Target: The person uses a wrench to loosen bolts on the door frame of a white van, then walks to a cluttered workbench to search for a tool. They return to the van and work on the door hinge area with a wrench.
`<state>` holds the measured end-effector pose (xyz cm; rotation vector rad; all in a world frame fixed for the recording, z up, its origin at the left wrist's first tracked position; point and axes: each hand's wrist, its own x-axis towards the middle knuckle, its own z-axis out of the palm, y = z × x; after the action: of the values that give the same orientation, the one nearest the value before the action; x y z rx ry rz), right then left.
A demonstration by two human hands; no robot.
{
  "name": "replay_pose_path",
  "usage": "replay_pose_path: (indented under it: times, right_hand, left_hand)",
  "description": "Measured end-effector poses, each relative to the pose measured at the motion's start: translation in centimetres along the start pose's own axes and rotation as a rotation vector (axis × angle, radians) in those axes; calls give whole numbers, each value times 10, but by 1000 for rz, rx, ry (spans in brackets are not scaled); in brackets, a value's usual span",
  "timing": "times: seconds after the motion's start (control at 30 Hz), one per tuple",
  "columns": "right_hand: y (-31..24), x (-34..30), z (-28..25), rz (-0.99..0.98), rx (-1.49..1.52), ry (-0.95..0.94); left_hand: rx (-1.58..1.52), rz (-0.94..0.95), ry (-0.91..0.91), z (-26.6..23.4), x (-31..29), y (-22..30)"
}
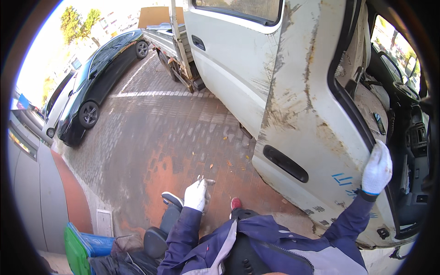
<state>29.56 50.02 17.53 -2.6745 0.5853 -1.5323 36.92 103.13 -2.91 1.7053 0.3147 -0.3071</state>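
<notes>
A white knit work glove covers my left hand (196, 195), held low over the brick paving in front of me. Its fingers are partly extended and apart, with nothing visible in them. My right hand (377, 168), gloved in the same way, grips the upper edge of a scraped, rusty white truck door (316, 151) at the window opening; its fingertips are partly hidden by the edge. Below that hand, blue markings show on the door panel. A dark recessed door handle (286, 163) lies to its left. Past the opening is the cab interior, with a phone-like dark object (379, 123) on the seat.
A rear cab door (233, 55) and a truck bed (167, 39) extend away. A black car (98, 82) is parked at left. Blue (98, 245) and green (75, 250) bins stand lower left, near a dark rounded object (156, 242). My red shoe (235, 203) is on the paving.
</notes>
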Motion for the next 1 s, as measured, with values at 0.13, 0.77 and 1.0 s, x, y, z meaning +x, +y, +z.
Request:
replay_pose_path:
  times: [0.13,0.77,1.0]
  right_hand:
    - [6,-9,7,150,10,24]
    - [-127,-32,-21,470,-538,185]
    - [-312,-170,-122,799,-466,958]
  left_hand:
    - [4,155,-219,22,122,49]
    - [110,853,-2033,188,268,179]
    - [250,814,-2425,187,236,171]
